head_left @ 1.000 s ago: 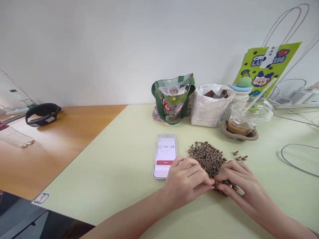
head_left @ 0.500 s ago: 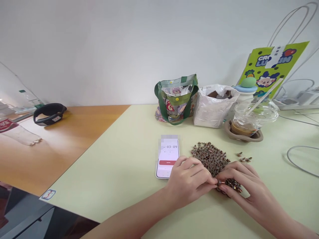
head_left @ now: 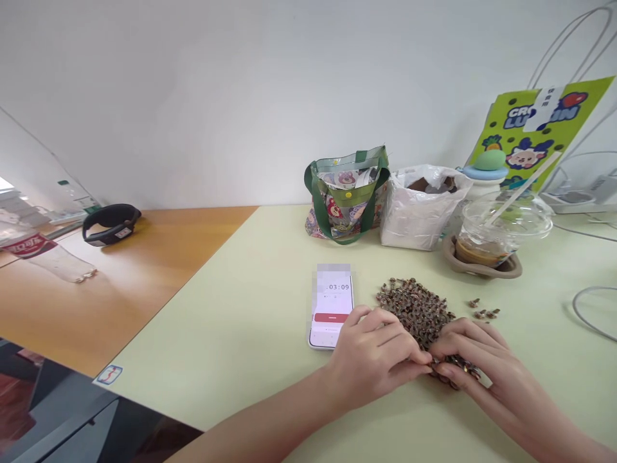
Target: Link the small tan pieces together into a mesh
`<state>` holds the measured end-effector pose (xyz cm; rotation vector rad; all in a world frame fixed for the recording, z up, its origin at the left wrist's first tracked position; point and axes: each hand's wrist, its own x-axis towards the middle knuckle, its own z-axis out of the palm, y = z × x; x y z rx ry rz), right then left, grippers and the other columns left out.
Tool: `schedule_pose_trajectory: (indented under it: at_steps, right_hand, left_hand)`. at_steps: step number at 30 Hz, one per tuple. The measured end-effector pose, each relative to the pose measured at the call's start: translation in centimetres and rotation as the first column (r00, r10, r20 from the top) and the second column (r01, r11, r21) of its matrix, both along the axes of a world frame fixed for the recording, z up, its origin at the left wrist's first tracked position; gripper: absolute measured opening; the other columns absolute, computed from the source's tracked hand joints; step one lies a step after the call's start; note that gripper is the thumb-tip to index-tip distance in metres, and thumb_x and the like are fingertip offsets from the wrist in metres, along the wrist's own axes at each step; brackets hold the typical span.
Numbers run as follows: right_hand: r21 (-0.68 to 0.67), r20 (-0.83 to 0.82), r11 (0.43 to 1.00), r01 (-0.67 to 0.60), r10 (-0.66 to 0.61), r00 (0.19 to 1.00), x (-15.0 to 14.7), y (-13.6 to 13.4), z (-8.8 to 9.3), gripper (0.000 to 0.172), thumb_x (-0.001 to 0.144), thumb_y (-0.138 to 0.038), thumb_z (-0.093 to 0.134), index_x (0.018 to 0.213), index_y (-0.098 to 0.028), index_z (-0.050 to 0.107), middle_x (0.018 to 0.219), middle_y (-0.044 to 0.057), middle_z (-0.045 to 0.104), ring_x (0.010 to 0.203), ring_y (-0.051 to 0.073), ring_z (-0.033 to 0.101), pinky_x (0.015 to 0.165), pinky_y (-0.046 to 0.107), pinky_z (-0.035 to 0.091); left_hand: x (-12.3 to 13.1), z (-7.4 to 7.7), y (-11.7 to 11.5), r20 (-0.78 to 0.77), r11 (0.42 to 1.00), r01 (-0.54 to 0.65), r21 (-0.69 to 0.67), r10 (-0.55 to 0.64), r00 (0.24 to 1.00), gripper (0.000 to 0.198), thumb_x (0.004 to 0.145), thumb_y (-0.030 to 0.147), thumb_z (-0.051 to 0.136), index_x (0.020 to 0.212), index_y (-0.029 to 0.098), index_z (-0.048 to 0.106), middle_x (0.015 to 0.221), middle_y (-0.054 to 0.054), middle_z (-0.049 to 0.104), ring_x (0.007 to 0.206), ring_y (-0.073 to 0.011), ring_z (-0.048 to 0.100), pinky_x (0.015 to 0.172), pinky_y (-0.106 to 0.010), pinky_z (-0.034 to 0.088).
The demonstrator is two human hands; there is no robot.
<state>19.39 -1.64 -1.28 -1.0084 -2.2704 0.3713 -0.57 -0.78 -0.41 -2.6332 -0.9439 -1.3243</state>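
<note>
A pile of small coppery-brown screws (head_left: pixel 415 310), each with a wide head, lies on the pale table. My left hand (head_left: pixel 378 355) is closed in a pinch at the pile's near side. My right hand (head_left: pixel 477 366) reaches in from the right, its thumb and fingers closed against the left fingertips. Between the two sets of fingertips is a tiny screw, mostly covered by them. More screws show under my right palm. Several loose screws (head_left: pixel 486 314) lie right of the pile. A phone (head_left: pixel 332 318) showing a timer lies just beyond my left hand.
At the back stand a green-handled bag (head_left: pixel 344 199), a white plastic bag (head_left: pixel 409 215) and a plastic cup with a straw (head_left: pixel 482 247) in a brown holder. A green paper bag (head_left: pixel 520 145) leans behind. On the left are a black band (head_left: pixel 110 225) and a clear bottle (head_left: pixel 58 257).
The whole view has shifted, so things sit slightly more to the right. My fingertips have drawn closer together, covering the screw that showed between them earlier.
</note>
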Motion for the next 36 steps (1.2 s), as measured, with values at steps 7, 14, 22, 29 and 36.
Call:
schedule_pose_trajectory:
  at_steps: [7,14,22,29,36]
  right_hand:
    - [-0.026,-0.006,1.0,-0.005,0.005,1.0,-0.11,-0.11,0.2,0.013,0.087,-0.028,0.048,0.081,-0.023,0.058,0.076,0.003,0.062,0.076,0.019,0.057,0.068,0.033,0.043]
    - [-0.003,0.013,1.0,0.003,-0.003,1.0,-0.18,-0.08,0.34,0.013,0.087,-0.028,0.048,0.081,-0.023,0.058,0.077,0.004,0.063,0.076,0.019,0.058,0.069,0.034,0.044]
    - [0.01,0.005,1.0,0.011,-0.012,1.0,-0.23,-0.11,0.31,0.011,0.086,-0.028,0.05,0.082,-0.023,0.059,0.078,0.003,0.063,0.077,0.019,0.058,0.07,0.034,0.043]
    - [0.03,-0.007,0.999,0.024,-0.024,1.0,-0.19,-0.05,0.18,0.012,0.085,-0.029,0.052,0.083,-0.024,0.062,0.078,0.004,0.064,0.079,0.02,0.059,0.07,0.034,0.045]
    - [0.035,0.002,0.999,0.025,-0.025,1.0,-0.11,-0.09,0.08,0.011,0.085,-0.03,0.053,0.082,-0.025,0.061,0.077,0.004,0.063,0.08,0.02,0.058,0.07,0.035,0.045]
  left_hand:
    - [-0.07,0.01,-0.08,-0.024,0.999,-0.014,-0.034,0.013,1.0,0.012,0.079,0.034,0.064,0.072,0.025,0.061,0.073,0.011,0.069,0.08,-0.01,0.056,0.076,-0.026,0.033]
    - [-0.05,0.16,-0.02,-0.033,1.0,-0.01,-0.026,0.009,0.999,0.012,0.08,0.032,0.062,0.07,0.024,0.061,0.072,0.01,0.069,0.079,-0.0101,0.056,0.075,-0.027,0.032]
    - [-0.11,0.04,0.02,-0.014,1.0,-0.004,0.001,0.004,1.0,0.01,0.079,0.031,0.064,0.072,0.024,0.06,0.073,0.011,0.069,0.079,-0.0109,0.056,0.075,-0.027,0.033]
    - [-0.13,0.14,-0.02,-0.048,0.999,-0.01,-0.034,0.008,0.999,0.013,0.082,0.033,0.06,0.071,0.026,0.062,0.075,0.01,0.069,0.08,-0.0103,0.056,0.076,-0.027,0.032]
    - [-0.29,0.14,0.05,-0.025,0.999,0.014,-0.044,-0.016,1.0,0.015,0.084,0.033,0.058,0.072,0.025,0.061,0.074,0.011,0.069,0.079,-0.0105,0.055,0.075,-0.027,0.032]
